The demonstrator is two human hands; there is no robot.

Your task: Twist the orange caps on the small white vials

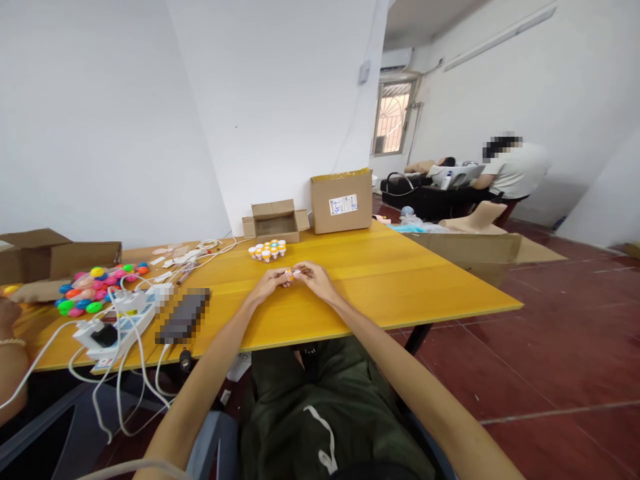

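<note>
Both forearms reach forward over the lap to the yellow desk [400,280], where left hand [270,283] and right hand [315,279] meet; their fingers pinch one small orange-white piece [291,273] between them, equally near both, similar pieces [267,250] just behind

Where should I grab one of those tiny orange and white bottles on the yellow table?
Take an outer one of the little bottles by its white cap, from above. They stand upright and packed close, so the sides are blocked while the tops are free. Both hands, left hand and right hand, pinch one similarly.
</note>
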